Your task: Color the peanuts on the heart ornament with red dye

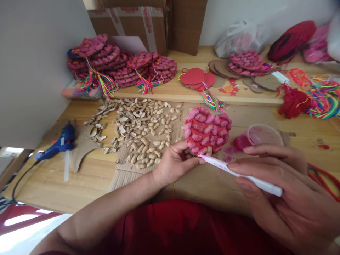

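Observation:
My left hand (177,159) grips a round red disc (208,131) by its lower left edge, thumb in front and the other fingers partly hidden behind. Rows of pink-coloured peanut shells cover the disc's face; a shell at the bottom edge is still pale tan. A white marker pen (244,175) lies between the thumb and fingers of my right hand (278,187). Its pink tip reaches the lower edge of the disc, close to my left thumb. Behind my right hand stands a clear plastic cup (264,134) with pink on its side.
Peanuts and broken shells (143,131) spread over cardboard at the middle left. A blue glue gun (62,141) lies further left. Along the back shelf are stacked pink discs (101,63), red discs (196,78) and coloured threads (324,95). Red-handled scissors (322,180) lie at right.

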Tool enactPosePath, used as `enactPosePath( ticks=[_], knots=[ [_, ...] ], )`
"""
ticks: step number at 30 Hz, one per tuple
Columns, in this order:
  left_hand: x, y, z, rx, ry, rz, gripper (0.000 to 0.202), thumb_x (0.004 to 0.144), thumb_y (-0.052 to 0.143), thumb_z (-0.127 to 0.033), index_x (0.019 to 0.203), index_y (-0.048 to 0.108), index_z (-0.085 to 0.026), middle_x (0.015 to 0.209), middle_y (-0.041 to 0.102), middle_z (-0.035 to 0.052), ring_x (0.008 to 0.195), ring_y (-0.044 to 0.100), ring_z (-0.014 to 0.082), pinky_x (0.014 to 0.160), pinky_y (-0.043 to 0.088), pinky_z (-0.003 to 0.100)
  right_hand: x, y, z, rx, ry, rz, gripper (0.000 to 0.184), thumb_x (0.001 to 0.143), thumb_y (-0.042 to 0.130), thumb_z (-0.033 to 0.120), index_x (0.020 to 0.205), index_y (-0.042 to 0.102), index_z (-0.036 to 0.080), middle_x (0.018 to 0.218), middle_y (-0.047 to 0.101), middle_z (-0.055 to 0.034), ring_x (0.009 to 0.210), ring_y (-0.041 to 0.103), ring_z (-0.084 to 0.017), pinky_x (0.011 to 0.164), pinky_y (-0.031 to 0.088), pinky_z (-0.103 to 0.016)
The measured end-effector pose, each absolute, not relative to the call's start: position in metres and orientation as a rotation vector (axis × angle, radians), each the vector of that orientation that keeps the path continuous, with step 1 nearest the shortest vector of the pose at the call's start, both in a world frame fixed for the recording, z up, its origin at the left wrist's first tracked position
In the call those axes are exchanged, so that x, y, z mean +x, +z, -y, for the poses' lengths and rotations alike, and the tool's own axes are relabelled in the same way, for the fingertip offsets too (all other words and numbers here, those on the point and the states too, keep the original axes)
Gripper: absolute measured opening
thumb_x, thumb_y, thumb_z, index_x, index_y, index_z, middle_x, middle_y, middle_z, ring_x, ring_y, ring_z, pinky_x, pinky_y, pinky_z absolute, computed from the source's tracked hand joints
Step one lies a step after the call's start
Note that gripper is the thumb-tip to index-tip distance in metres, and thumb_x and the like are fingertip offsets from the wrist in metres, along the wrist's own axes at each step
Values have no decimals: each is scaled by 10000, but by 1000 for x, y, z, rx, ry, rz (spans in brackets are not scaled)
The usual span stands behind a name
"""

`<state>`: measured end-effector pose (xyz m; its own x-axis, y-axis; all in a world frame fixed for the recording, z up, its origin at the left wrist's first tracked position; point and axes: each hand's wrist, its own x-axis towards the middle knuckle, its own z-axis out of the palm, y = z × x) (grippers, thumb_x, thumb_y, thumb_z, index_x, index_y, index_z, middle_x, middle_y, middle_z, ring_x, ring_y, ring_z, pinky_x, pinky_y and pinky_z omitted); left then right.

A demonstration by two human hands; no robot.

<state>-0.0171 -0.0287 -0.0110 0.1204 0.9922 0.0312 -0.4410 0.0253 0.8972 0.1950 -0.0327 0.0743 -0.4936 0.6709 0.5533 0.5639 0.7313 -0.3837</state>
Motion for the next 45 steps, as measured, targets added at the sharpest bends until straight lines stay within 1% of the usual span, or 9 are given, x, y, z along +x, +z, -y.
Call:
enactPosePath(
  ticks=[3, 10, 15, 23, 28, 31, 34, 39, 45],
  knots=[
    [-17, -11, 29, 904, 1296, -787, 280, 663, 933, -164, 897, 782, -185, 902, 793, 16, 865, 715, 145, 857, 587, 270, 195, 75, 33, -985, 213, 2199, 187, 916, 641, 198, 1079, 678, 280, 961, 761, 1, 1044, 650, -225, 966, 529, -408],
    [-16, -8, 29, 878, 1290, -774, 260, 659, 939, -181, 847, 760, -176, 857, 767, 3, 806, 699, 124, 832, 586, 257, 197, 73, 31, -968, 176, 2199, 212, 892, 652, 180, 1082, 681, 271, 975, 761, -2, 1051, 657, -234, 967, 534, -412],
    [-16, -6, 29, 861, 1269, -812, 310, 627, 963, -252, 834, 747, -170, 849, 758, 16, 821, 701, 155, 861, 591, 306, 198, 72, 30, -946, 174, 2214, 235, 876, 666, 161, 1088, 678, 261, 957, 747, -1, 1050, 651, -234, 971, 535, -419],
    [-16, -5, 29, 880, 1272, -813, 287, 656, 945, -253, 845, 744, -175, 846, 755, 14, 827, 700, 159, 852, 588, 308, 199, 72, 29, -909, 182, 2233, 232, 877, 661, 159, 1094, 682, 238, 978, 746, -16, 1069, 642, -232, 984, 521, -409],
    [-16, -4, 27, 873, 1284, -787, 262, 669, 933, -206, 847, 744, -172, 823, 750, 1, 803, 694, 137, 830, 583, 275, 200, 72, 29, -930, 190, 2204, 218, 874, 661, 141, 1068, 683, 238, 951, 735, -18, 1066, 651, -226, 963, 530, -396],
    [-16, -4, 28, 848, 1281, -782, 271, 657, 939, -187, 849, 748, -173, 825, 754, -2, 793, 690, 127, 814, 578, 254, 201, 69, 28, -884, 200, 2233, 254, 870, 665, 157, 1103, 685, 258, 981, 746, -6, 1073, 649, -240, 969, 531, -425],
    [-17, -4, 28, 810, 1263, -804, 277, 650, 941, -181, 829, 731, -165, 810, 750, -2, 760, 684, 121, 776, 576, 243, 202, 66, 27, -917, 165, 2198, 257, 856, 675, 153, 1091, 690, 258, 949, 740, -5, 1058, 657, -246, 975, 535, -441],
    [-19, -4, 29, 710, 1216, -767, 278, 691, 912, -151, 893, 722, -167, 847, 768, -4, 754, 695, 102, 749, 569, 213, 202, 64, 25, -978, 126, 2119, 265, 848, 683, 136, 1082, 699, 260, 930, 739, -7, 1028, 677, -240, 971, 547, -441],
    [-19, -7, 30, 671, 1199, -732, 269, 693, 914, -146, 876, 718, -165, 855, 782, 6, 759, 714, 112, 736, 580, 216, 201, 65, 26, -963, 160, 2128, 265, 850, 678, 143, 1089, 702, 253, 922, 742, -11, 1042, 675, -237, 983, 549, -433]
  ],
)
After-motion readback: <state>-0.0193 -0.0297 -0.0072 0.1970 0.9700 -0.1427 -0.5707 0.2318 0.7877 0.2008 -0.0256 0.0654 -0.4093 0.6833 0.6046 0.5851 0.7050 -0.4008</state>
